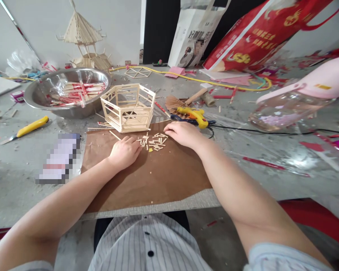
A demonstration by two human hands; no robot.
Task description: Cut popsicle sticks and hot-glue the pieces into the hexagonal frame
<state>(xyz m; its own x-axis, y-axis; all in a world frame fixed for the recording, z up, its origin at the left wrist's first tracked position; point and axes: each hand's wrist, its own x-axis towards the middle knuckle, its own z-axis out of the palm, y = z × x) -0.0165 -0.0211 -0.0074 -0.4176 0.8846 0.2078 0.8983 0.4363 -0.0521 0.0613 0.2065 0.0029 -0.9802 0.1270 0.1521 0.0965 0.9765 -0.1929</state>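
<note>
My left hand [125,152] rests palm down on brown paper [147,177], with loosely bent fingers beside a pile of short cut wooden sticks [156,142]. A longer thin wooden stick [115,135] runs up to its knuckles; whether the fingers touch it is hidden. My right hand [182,131] lies on the opposite side of the pile, its fingers stretched towards the sticks and nothing visible in them. Just beyond the pile stands a six-sided open frame [129,109] made of thin wooden sticks. A small yellow piece [150,149] lies at the pile's near edge.
A metal basin [31,96] holds wrapped sticks. Left are a yellow utility knife [32,127] and a phone [59,158]. A yellow glue gun [194,116] with a black cord lies by my right hand. A stick pagoda [83,34], bags [260,34] and a pink-lidded bottle [293,105] stand around.
</note>
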